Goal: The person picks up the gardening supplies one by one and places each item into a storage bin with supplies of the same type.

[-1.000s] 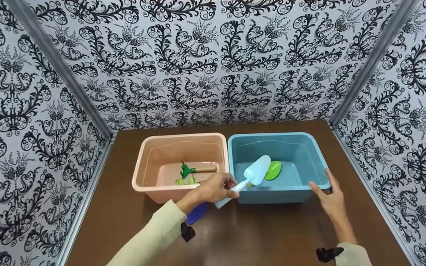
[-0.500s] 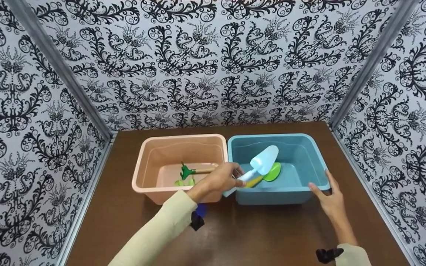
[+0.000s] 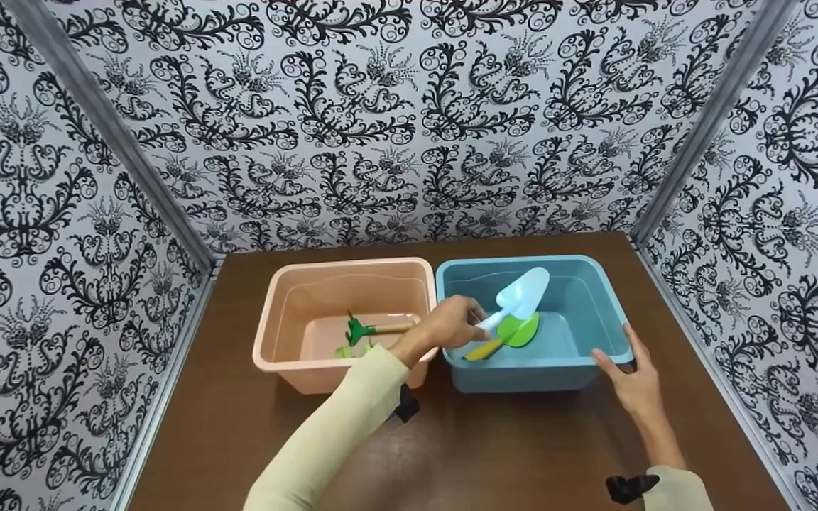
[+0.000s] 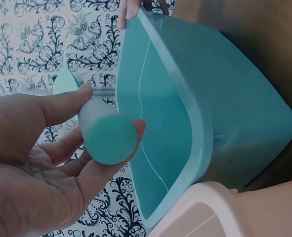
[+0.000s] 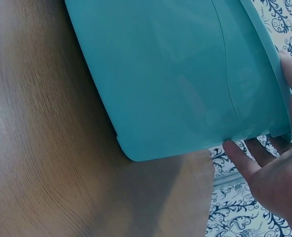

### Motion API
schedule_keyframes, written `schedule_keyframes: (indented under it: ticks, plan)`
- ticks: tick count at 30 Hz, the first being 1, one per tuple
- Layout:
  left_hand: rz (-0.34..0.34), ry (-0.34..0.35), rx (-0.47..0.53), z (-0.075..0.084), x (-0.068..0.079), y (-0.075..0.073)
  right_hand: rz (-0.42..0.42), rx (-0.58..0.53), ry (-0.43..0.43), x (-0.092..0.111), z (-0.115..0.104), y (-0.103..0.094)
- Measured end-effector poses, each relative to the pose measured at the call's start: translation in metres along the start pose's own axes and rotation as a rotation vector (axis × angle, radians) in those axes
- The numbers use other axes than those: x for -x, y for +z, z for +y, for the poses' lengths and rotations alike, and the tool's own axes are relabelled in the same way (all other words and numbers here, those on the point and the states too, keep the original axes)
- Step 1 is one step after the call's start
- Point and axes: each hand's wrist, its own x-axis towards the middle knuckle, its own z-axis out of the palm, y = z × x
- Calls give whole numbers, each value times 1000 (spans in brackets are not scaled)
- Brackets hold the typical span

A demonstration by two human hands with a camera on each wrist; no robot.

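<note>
My left hand (image 3: 451, 323) grips a light blue trowel (image 3: 525, 292) by its handle, above the left part of the blue tub (image 3: 522, 380). Its blade points up and away to the right. In the left wrist view, thumb and fingers wrap the round handle (image 4: 111, 138), its flat end facing the camera. Beneath it, inside the tub, lies a bright green trowel (image 3: 522, 331) with a yellow handle. My right hand (image 3: 636, 383) holds the tub's near right corner; the right wrist view shows its fingers at the tub wall (image 5: 170, 84).
A peach tub (image 3: 352, 264) stands against the blue one on the left. It contains a dark green hand rake (image 3: 359, 329) with a wooden handle and light green pieces (image 3: 345, 351). Patterned walls enclose the brown table (image 3: 494, 447) at the back and sides.
The left hand has carried the light blue trowel right and farther over the blue tub, uncovering more of the yellow handle below. My right hand stays at the corner.
</note>
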Motion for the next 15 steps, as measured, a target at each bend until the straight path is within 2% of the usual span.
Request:
schedule_keyframes:
  ticks: [6,11,15]
  plan:
    - [-22,11,-69,6,-10,8,2,-4,8,0,1,0]
    - [-10,-51,-160,13,-17,17,-9,-6,9,1,0,0]
    - [12,-101,-193,15,-22,23,-19,-1,10,0,-1,0]
